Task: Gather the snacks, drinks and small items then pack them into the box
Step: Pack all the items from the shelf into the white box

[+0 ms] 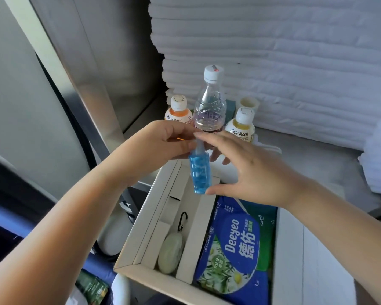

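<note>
A small bottle of blue liquid (pixel 200 172) hangs upright over the far end of the white box (pixel 141 236). My left hand (pixel 163 144) pinches its top. My right hand (pixel 240 166) has its fingers spread around the bottle, thumb tip at its base and fingertips near its cap. Inside the box lie a blue and green Deeyeo wipes pack (pixel 238 245) and a pale green oval case with a black clip (pixel 171 252) in a narrow compartment. Behind stand a clear water bottle (pixel 210 102) and two Mogu Mogu drinks, orange (pixel 178 113) and yellow (pixel 240 126).
A tall stack of folded white towels (pixel 284 62) fills the back right, with more white cloth (pixel 378 164) at the right edge. A metal wall (pixel 92 69) rises on the left. A green packet (pixel 92 287) lies at the lower left.
</note>
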{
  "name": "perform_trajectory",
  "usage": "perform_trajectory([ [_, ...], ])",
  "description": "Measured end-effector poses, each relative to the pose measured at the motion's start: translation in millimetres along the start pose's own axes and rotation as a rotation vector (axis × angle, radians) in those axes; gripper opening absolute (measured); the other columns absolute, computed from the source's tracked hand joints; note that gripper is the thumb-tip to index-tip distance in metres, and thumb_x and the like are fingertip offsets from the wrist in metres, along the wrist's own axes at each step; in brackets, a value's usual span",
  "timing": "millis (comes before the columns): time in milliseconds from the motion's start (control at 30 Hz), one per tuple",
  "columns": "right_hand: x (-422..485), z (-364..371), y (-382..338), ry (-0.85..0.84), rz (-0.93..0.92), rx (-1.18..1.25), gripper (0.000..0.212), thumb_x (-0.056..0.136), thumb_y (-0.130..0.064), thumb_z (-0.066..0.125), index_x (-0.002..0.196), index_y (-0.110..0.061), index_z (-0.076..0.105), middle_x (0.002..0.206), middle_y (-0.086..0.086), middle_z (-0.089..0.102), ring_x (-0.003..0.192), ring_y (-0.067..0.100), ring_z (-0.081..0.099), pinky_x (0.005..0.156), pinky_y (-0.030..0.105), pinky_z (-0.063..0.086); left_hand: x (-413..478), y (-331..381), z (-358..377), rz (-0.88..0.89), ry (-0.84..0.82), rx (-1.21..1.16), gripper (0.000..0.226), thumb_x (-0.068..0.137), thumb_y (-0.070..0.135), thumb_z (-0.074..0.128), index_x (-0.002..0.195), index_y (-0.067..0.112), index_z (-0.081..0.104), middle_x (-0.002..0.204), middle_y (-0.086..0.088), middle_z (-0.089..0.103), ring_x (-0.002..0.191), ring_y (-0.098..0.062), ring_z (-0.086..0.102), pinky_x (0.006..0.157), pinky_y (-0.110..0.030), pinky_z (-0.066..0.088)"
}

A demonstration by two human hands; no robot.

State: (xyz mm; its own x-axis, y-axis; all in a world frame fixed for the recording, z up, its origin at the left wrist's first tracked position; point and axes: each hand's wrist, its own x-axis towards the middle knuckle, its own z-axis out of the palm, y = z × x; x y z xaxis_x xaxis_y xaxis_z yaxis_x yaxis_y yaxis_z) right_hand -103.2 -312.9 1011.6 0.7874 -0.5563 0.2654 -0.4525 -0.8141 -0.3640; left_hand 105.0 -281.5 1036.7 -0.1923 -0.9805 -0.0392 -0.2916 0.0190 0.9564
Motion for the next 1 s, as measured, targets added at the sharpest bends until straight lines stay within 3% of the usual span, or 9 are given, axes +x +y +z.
perform_trajectory([
  [133,-0.1,4.5,2.3,-0.041,0.068,0.121,0.083,0.073,-0.053,0.07,0.143,-0.041,0.026,0.126,-0.027,0.037,0.106,-0.002,0.047,0.087,0.012,0.041,2.7,-6.0,4.2,-0.039,-0.023,-0.028,0.024,0.091,0.0,0.055,0.111,0.009,0.064,0.101,-0.006,0.071,0.089,-0.011,0.069,0.074,-0.013,0.051],
  [267,-0.5,6.4,2.0,-0.04,0.099,0.116,0.081,0.073,-0.056,0.067,0.141,-0.044,0.026,0.127,-0.026,0.039,0.109,-0.005,0.044,0.09,0.01,0.037,5.5,-9.1,7.2,-0.059,-0.019,-0.048,0.021,0.089,0.002,0.058,0.107,0.013,0.064,0.095,-0.002,0.072,0.084,-0.008,0.069,0.067,-0.012,0.051],
  [467,1.1,8.2,2.0,-0.032,0.1,0.067,0.076,0.076,-0.053,0.065,0.142,-0.038,0.031,0.122,-0.019,0.045,0.101,-0.001,0.048,0.082,0.023,0.048,11.0,-12.4,11.2,-0.055,0.009,0.043,0.019,0.087,0.006,0.062,0.097,0.022,0.063,0.09,0.003,0.071,0.079,-0.006,0.069,0.067,-0.014,0.053],
  [767,2.0,7.9,7.9,-0.063,0.131,0.212,0.057,0.081,-0.034,0.071,0.132,-0.04,0.046,0.109,-0.018,0.054,0.088,-0.003,0.058,0.082,0.017,0.046,11.4,-22.5,8.9,-0.146,-0.078,-0.151,0.031,0.084,0.001,0.063,0.112,0.011,0.052,0.089,-0.001,0.073,0.083,-0.011,0.069,0.069,-0.017,0.053],
  [900,3.2,10.6,6.1,-0.069,0.177,0.25,0.043,0.077,-0.032,0.075,0.116,-0.035,0.057,0.097,-0.018,0.061,0.083,-0.001,0.061,0.074,0.02,0.05,9.7,-28.4,11.8,-0.151,-0.112,-0.091,0.042,0.081,0.006,0.068,0.117,0.016,0.048,0.09,0.003,0.073,0.084,-0.011,0.069,0.069,-0.017,0.053],
  [1000,3.5,14.2,5.4,-0.091,0.228,0.266,0.038,0.074,-0.03,0.079,0.108,-0.027,0.063,0.086,-0.011,0.067,0.076,-0.001,0.063,0.071,0.021,0.051,7.3,-33.2,15.9,-0.142,-0.07,0.008,0.049,0.081,0.011,0.07,0.12,0.023,0.043,0.088,0.011,0.07,0.085,-0.012,0.069,0.077,-0.028,0.056],
])
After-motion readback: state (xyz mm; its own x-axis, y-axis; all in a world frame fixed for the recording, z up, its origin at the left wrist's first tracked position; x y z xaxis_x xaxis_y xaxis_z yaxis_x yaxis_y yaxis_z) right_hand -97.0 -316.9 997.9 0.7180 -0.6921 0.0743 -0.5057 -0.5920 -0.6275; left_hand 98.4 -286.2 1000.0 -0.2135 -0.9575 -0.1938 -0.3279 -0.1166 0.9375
